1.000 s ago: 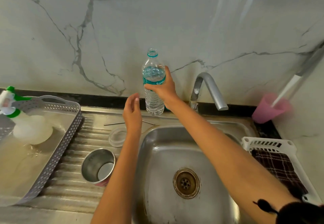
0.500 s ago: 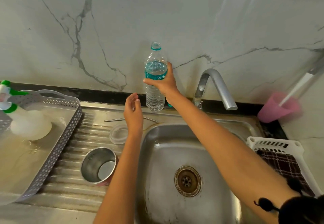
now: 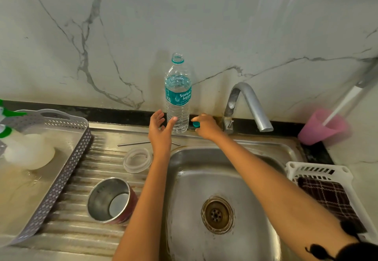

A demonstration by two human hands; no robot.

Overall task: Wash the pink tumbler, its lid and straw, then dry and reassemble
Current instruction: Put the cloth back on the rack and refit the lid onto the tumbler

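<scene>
- Steel-lined pink tumbler (image 3: pixel 110 201) parked lower left of centre on the ribbed counter (image 3: pixel 81 181), mouth open; clear lid (image 3: pixel 138 159) just above it, metal straw (image 3: pixel 133 143) higher up, partly behind the left hand (image 3: pixel 160 131).
- Right hand (image 3: pixel 206 127) grip pinched on a teal cap (image 3: pixel 196 124) beside the upright, uncapped water bottle (image 3: pixel 178 97) mid-frame; left grip apart, loosely spread at the bottle's base.
- Probably recapping: steady the bottle low, seat the cap square, twist gently.
- Faucet (image 3: pixel 249 105) close on the right, easy to bump. Spray bottle (image 3: pixel 26 152) in the grey tray (image 3: pixel 67 170) far left, checked cloth (image 3: pixel 327 195) in the white basket (image 3: pixel 319 169) lower right.
</scene>
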